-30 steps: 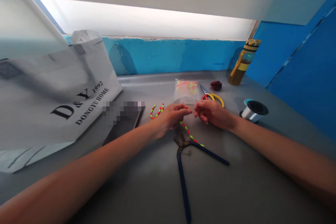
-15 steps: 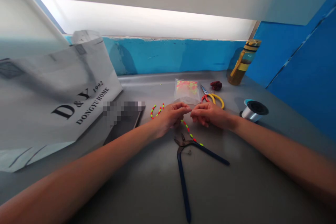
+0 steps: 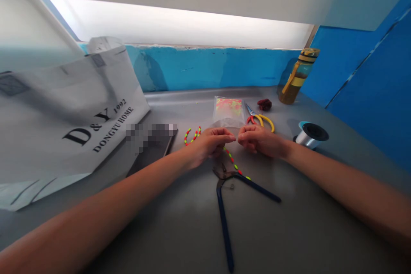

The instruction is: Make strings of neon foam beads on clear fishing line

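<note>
Above the grey table, my left hand (image 3: 214, 142) is closed, thumb and forefinger pinched together. A string of red and yellow-green beads (image 3: 231, 159) runs from its curled fingers down to the right, and another length loops out on its left side. Facing it, my right hand (image 3: 261, 141) is closed too, its fingertips pinched a small gap from the left ones. Whatever lies in that right pinch is too fine to make out. Just below the hands, dark-blue-handled pliers (image 3: 226, 205) lie spread on the table, with the end of the beads by one handle.
Behind my hands lie a clear bag of beads (image 3: 229, 107), scissors with red and yellow handles (image 3: 265, 122) and a dark red item (image 3: 264, 104). A wire-like spool (image 3: 310, 135) and a bottle (image 3: 297, 79) stand right. Left are a white bag (image 3: 105, 107) and a dark flat device (image 3: 154, 150).
My right hand has shifted slightly right, so the gap between the two pinches is wider. The hanging beads have swung a little to the right.
</note>
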{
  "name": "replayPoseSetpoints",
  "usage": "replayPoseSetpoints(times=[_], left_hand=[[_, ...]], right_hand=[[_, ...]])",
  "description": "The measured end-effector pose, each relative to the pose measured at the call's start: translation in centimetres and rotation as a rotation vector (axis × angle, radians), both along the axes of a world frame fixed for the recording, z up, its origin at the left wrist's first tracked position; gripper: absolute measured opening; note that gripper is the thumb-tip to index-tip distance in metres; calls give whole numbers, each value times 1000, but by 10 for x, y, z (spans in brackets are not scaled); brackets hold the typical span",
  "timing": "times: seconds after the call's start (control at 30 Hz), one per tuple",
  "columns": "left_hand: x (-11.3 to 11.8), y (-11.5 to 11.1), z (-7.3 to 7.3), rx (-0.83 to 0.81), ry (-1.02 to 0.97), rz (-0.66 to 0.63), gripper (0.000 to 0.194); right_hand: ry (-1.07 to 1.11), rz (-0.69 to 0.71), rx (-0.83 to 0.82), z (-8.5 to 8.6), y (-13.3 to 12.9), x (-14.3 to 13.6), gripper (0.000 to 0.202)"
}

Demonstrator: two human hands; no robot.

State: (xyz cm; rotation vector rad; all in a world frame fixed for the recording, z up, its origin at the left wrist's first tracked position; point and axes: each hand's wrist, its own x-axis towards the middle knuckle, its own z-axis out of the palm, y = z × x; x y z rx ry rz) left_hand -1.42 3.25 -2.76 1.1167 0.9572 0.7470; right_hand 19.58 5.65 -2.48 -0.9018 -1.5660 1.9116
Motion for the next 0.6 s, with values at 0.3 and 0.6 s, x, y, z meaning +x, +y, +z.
replayPoseSetpoints(times=[0.3,0.6], left_hand=[[-2,-1,4,5,-94,36,31],[0,0,-2,100,31,21,32]], right_hand=[[29,-44,-5,-2,2,-1,12],[-63,-36,101,-5,1,-3,16]])
